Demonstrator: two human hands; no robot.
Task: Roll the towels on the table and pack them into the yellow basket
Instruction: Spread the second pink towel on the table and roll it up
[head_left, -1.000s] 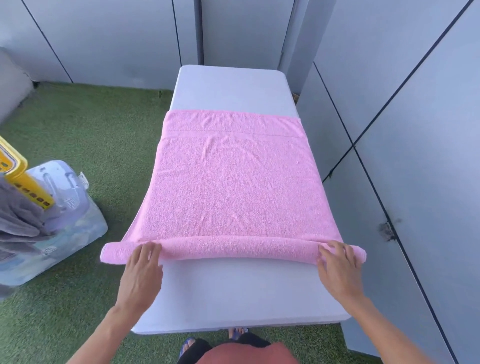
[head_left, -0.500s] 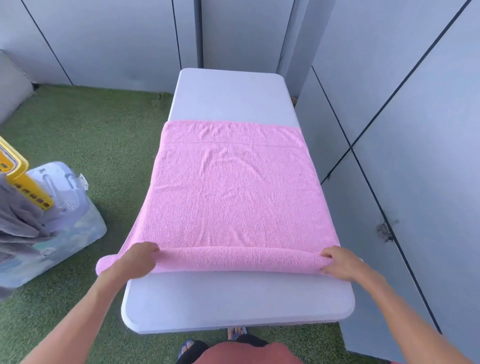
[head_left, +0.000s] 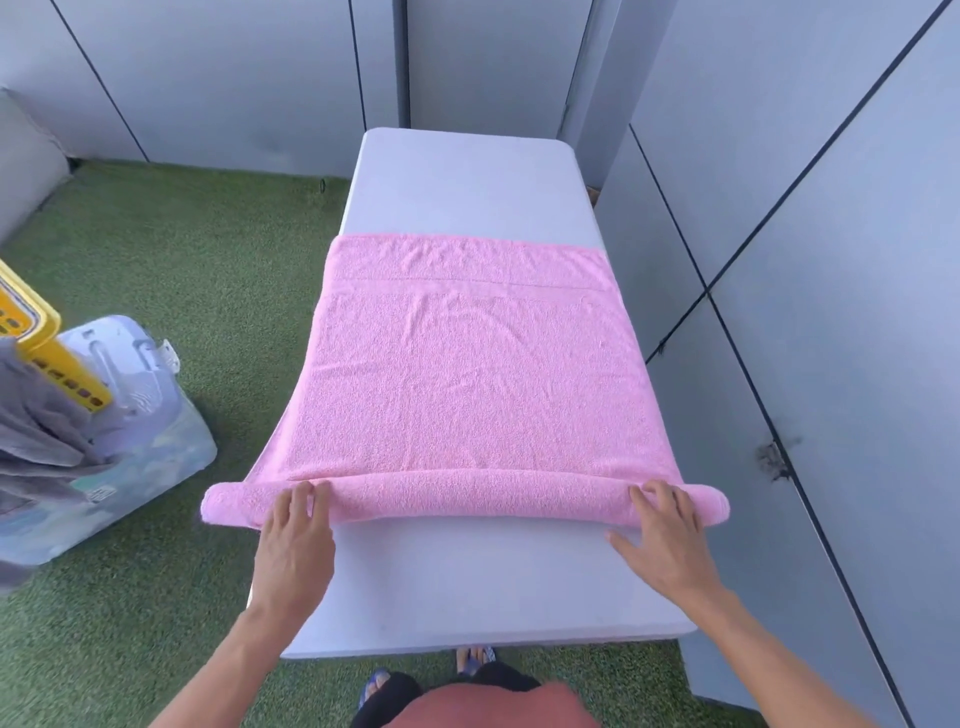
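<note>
Head view, looking down the length of a pale grey table (head_left: 467, 192) that runs from the bottom centre of the frame toward the upper centre. A pink towel (head_left: 467, 374) lies spread across the table's middle, its far edge flat and lightly creased, its near edge wound into a roll (head_left: 467, 493) that spans the lower centre of the frame and overhangs both long sides of the table. Left hand (head_left: 297, 540): fingers straight and together, tips pressing on the roll near its left end, palm over the bare tabletop; nothing gripped. Right hand (head_left: 662, 535): fingers straight and slightly spread, tips resting on the roll near its right end, thumb out to the side over the tabletop; nothing gripped. At the left edge of the frame, a yellow basket (head_left: 31, 332) shows only in part, with grey cloth (head_left: 36, 447) draped beside it, both above a clear plastic bin (head_left: 150, 441). Green artificial turf (head_left: 197, 270) covers the floor; grey panelled walls (head_left: 831, 260) fill the upper and right frame.
</note>
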